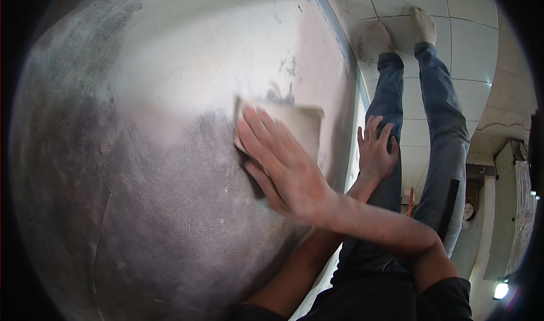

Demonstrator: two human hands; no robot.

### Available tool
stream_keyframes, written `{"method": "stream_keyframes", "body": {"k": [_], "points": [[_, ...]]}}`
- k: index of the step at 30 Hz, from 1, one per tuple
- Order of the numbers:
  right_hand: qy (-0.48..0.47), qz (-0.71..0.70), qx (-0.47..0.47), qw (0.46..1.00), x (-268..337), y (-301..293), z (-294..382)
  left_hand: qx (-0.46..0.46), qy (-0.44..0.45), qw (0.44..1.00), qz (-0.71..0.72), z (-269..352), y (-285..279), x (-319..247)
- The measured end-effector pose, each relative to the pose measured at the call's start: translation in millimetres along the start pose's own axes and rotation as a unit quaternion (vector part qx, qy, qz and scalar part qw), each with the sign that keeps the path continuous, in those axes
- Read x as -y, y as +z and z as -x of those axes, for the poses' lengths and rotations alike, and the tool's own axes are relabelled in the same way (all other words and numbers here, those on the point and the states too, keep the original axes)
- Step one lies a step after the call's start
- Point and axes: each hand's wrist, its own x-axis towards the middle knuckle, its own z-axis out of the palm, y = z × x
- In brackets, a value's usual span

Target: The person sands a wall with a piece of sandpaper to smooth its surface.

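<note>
My right hand (293,176) presses a pale beige sheet, likely sandpaper (304,123), flat against a large panel (182,219). The fingers lie over the sheet's left part, and its right part sticks out beyond them. Fine scratches and dull grey, whitish and pinkish patches cover the panel, with a bluish strip (338,27) along its right edge. Beneath my right forearm crosses my left arm. My left hand (378,151) rests with spread fingers on one jeans-covered leg (389,98), holding nothing.
Pale square tiles (429,100) cover the floor, where my bare feet (423,25) stand beside the panel's edge. To the right are a greenish-grey cabinet-like unit (501,206), clear plastic wrap (522,210), a bright lamp (501,290) and a thin cable (503,125).
</note>
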Motion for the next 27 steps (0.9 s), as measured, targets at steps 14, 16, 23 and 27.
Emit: {"method": "stream_keyframes", "body": {"k": [14, 16, 23, 27], "points": [[-0.004, 0.001, -0.006, 1.000, -7.0, -3.6, 5.7, 0.003, 0.006, 1.000, -0.003, -3.6, -1.2, -0.8], [-0.045, 0.036, -0.066, 0.996, -27.1, 3.4, -13.7, 0.011, 0.007, 1.000, 0.006, 0.8, 4.3, -6.9], [-0.026, 0.008, -0.073, 0.997, -7.1, 5.6, 7.5, -0.005, 0.007, 1.000, 0.006, 2.1, 4.9, -1.3], [-0.011, 0.007, -0.010, 1.000, -18.2, -2.0, -4.4, -0.007, 0.008, 1.000, 0.009, 0.9, 8.1, -2.1]]}}
